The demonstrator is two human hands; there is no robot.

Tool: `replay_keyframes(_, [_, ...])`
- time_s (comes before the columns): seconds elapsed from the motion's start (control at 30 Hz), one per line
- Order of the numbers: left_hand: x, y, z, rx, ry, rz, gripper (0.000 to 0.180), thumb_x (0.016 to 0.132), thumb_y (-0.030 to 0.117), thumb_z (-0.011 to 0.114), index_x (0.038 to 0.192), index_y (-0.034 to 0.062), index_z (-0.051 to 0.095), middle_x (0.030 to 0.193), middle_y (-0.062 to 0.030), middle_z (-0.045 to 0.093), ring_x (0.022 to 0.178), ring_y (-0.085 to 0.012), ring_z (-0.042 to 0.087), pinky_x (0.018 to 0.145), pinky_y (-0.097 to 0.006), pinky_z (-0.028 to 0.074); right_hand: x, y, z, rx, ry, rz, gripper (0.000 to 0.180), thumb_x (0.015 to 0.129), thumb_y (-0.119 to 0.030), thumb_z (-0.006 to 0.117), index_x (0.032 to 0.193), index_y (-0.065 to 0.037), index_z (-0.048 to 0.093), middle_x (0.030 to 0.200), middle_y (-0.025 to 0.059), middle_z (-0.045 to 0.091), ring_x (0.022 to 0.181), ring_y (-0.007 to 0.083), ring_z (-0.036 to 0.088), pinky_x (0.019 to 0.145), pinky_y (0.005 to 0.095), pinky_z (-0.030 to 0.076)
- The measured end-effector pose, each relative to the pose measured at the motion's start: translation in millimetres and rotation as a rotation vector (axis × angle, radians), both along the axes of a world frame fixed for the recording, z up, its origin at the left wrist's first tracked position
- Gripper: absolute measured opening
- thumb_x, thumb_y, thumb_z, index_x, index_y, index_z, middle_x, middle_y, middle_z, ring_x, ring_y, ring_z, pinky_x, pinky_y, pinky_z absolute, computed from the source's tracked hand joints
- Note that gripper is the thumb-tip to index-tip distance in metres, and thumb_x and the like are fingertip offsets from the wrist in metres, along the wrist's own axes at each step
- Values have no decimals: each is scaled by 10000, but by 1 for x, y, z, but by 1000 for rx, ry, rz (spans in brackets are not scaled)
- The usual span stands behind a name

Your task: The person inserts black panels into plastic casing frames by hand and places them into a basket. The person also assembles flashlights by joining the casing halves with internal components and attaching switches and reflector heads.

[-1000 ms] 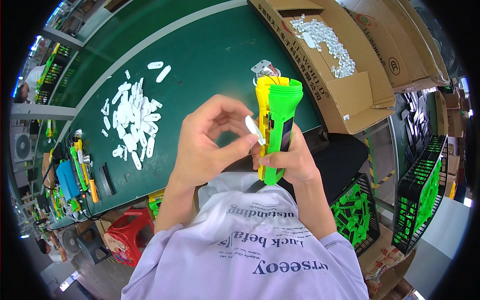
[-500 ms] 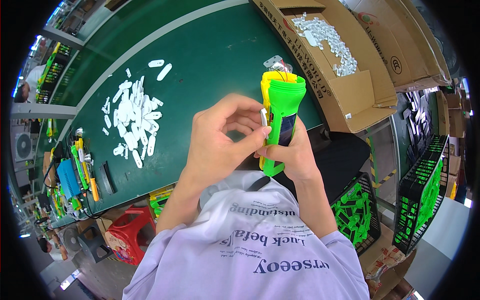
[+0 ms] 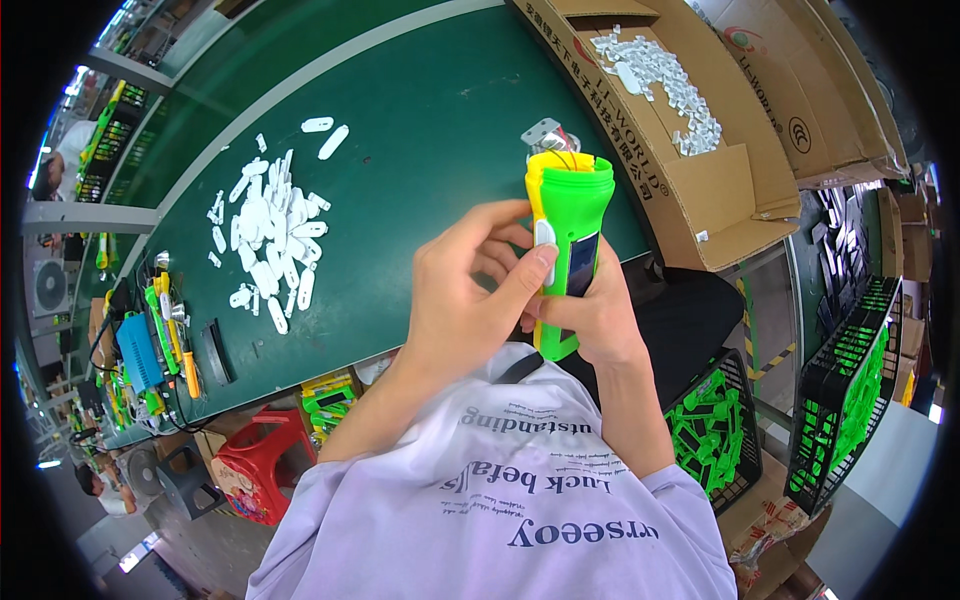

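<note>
Since the earlier frame, the white cover (image 3: 544, 233) has been turning flatter and is now lying against the side of the flashlight (image 3: 575, 205), and the left hand (image 3: 465, 280) has been shifting rightward with it. The flashlight is standing nearly upright in front of the person's chest, its wide end up, its yellow half (image 3: 534, 187) facing left and its dark panel (image 3: 581, 265) facing right. The left grip is narrow, holding the cover with the thumb pressing on it. The right hand (image 3: 598, 320) is holding the flashlight's lower part, its grip wrapped around the body. Above the flashlight's rim, a metal plate (image 3: 541, 132) is sticking out beside red wires (image 3: 566, 142).

The step in hand seems to be seating the cover in the flashlight's side; the next move probably calls for lining up its edges and pressing evenly while the right hand is keeping the body steady.

Left of the flashlight, a pile of white covers (image 3: 268, 225) is lying on the green table (image 3: 420, 120). Up and right of it, a cardboard box (image 3: 735, 185) is holding small white pieces (image 3: 688, 97). Down and right of it, green parts (image 3: 712, 435) are filling a black crate.
</note>
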State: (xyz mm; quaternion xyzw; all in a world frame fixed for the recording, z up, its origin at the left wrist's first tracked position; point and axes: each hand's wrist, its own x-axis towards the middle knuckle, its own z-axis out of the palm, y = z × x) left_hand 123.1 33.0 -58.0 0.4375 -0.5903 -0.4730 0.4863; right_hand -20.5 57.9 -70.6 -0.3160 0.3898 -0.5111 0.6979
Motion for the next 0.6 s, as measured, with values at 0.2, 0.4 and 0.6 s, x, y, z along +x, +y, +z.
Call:
replay_keyframes(0.2, [-2, 0, 8, -22, -197, 67, 185, 795, 95, 784, 905, -25, 695, 725, -36, 649, 621, -51, 562, 555, -209, 441, 10, 4, -8, -15, 91, -11, 582, 695, 82, 682, 1229, -9, 467, 939, 70, 595, 710, 152, 640, 611, 306, 536])
replay_keyframes(0.4, [-3, -1, -1, -152, -207, 66, 244, 791, 202, 803, 873, -4, 701, 697, -32, 641, 617, -77, 572, 539, -234, 437, 22, 8, -24, -332, 629, -293, 423, 696, -107, 804, 1028, -8, 562, 911, 90, 673, 740, 167, 674, 639, 302, 525])
replay_keyframes(0.6, [-2, -7, -2, -45, 16, 2, 459, 861, 397, 743, 1042, -10, 634, 827, -94, 690, 669, -136, 639, 585, -269, 477, 22, 10, -21, -403, 829, -275, 387, 691, -145, 837, 923, -26, 551, 765, 122, 692, 673, 216, 709, 608, 317, 530])
